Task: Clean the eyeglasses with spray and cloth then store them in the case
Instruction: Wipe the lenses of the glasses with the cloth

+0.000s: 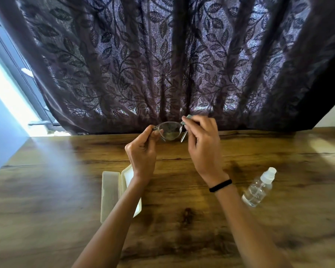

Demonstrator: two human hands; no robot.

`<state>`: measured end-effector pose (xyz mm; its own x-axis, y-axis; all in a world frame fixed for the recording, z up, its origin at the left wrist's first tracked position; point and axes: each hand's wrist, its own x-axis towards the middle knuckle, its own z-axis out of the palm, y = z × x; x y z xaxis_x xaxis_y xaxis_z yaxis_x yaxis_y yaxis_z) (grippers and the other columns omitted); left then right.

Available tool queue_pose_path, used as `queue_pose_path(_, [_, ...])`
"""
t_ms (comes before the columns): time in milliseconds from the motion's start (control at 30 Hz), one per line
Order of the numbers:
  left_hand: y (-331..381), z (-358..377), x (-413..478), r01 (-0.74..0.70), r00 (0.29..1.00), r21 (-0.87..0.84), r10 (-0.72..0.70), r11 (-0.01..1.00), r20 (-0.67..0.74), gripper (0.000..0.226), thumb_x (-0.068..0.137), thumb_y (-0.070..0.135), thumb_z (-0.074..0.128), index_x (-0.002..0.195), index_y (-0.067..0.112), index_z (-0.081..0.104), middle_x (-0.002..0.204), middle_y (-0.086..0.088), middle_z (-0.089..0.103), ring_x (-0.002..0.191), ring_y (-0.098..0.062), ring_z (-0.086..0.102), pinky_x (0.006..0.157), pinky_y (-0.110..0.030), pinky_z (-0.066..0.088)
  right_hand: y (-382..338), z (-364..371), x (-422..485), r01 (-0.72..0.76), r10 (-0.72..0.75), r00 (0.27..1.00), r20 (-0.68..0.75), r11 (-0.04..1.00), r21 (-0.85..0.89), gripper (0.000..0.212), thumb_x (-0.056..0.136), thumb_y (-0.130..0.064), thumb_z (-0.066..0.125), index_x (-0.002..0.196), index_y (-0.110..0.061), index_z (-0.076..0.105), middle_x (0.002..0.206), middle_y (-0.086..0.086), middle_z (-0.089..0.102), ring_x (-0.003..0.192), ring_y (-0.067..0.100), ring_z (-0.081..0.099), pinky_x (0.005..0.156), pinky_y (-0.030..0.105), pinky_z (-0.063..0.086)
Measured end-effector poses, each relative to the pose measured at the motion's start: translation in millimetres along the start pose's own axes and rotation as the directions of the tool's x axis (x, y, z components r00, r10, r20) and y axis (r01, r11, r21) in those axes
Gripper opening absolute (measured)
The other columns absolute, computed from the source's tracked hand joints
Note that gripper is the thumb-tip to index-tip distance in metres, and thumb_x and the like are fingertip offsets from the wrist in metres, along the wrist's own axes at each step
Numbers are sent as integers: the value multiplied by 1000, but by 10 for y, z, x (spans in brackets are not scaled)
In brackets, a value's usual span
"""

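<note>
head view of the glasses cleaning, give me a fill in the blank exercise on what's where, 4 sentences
1. The left hand grips the clear-framed eyeglasses while the right hand pinches a pale green ____ against them.
2. The cream hard-shell glasses case lies ____ on the wooden table.
3. The clear plastic spray bottle has a ____ cap.
4. The black band sits on the ____ wrist.

Missing words: cloth; open; white; right

A wood-grain table (66,190) carries an open cream eyeglass case (110,194) lying flat left of centre, and a clear spray bottle (258,188) with a white cap standing tilted at right, well apart.
</note>
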<state>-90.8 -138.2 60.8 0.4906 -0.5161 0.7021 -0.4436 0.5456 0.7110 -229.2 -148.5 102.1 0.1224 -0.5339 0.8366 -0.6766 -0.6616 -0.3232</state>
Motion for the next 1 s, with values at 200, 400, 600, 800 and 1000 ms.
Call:
queue_pose_path(200, [26, -34, 8, -19, 1000, -24, 19, 1000, 0, 34, 82, 21, 65, 113, 7, 58, 88, 22, 65, 73, 10, 61, 66, -10, 51, 182, -29, 60, -110, 111, 992, -65, 994, 16, 23, 87, -4, 56, 108, -2, 65, 96, 9, 62, 90, 12, 43, 82, 9, 35])
queue_pose_path(400, [30, -41, 14, -17, 1000, -23, 17, 1000, 6, 38, 84, 27, 61, 112, 1, 61, 87, 10, 67, 73, -1, 64, 66, -12, 52, 366, -102, 15, -343, 357, 934, -30, 914, 217, 22, 89, -10, 56, 107, -4, 67, 97, 4, 61, 86, 5, 55, 82, 13, 43])
queue_pose_path(600, [-28, -70, 7, 31, 999, -11, -31, 999, 21, 28, 87, 20, 63, 106, 1, 67, 87, -2, 72, 73, -11, 70, 65, -27, 58, 417, -175, 35, -597, 711, 684, 165, 415, 687, 19, 86, -7, 60, 103, -12, 66, 95, 2, 66, 77, 1, 61, 61, 15, 50])
queue_pose_path(800, [-34, -73, 23, 168, 986, -104, -168, 980, 9, 22, 88, 10, 60, 104, -3, 67, 83, -10, 72, 71, -13, 67, 68, -36, 58, 578, -122, -93, -664, 824, 493, 280, 149, 733, 24, 84, -7, 62, 108, -6, 64, 94, 1, 64, 87, 14, 59, 60, 20, 45])
queue_pose_path(1000, [-15, -57, 16, 322, 943, -288, -333, 902, 10, 25, 86, 2, 59, 110, 2, 62, 77, 9, 73, 73, -15, 69, 62, -21, 56, 595, -123, -200, -750, 730, 556, 398, 234, 619, 8, 89, -12, 57, 93, -16, 62, 81, -5, 64, 69, 6, 57, 46, 14, 41])
